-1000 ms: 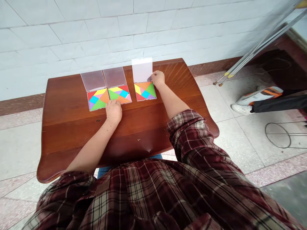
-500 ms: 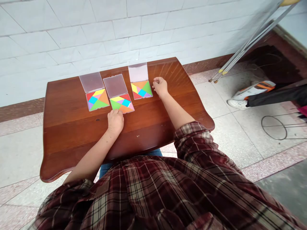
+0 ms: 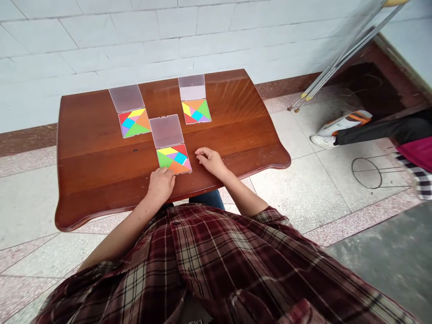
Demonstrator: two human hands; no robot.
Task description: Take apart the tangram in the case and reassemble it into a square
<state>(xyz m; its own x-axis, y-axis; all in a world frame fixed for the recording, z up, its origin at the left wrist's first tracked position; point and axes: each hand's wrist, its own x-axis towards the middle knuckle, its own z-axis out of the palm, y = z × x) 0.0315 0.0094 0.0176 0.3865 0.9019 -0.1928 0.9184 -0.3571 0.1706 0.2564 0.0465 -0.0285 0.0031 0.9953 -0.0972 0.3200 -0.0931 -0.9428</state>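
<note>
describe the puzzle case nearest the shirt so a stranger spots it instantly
On the brown table, find the left hand. The open puzzle case beside it lies farther from the wall than the left case and the right case.

"What's hidden toward the tabletop's front edge?"
"The left hand (image 3: 161, 184) covers the near left corner of the closest puzzle case (image 3: 174, 157); whether its grip pinches there, I can't tell."
"And the dark mark (image 3: 135, 150) left of that case?"
"Too small to name."
"Anything cut off?"
"The crutches (image 3: 340, 58) at the top, another person (image 3: 357, 135) at the right."
</note>
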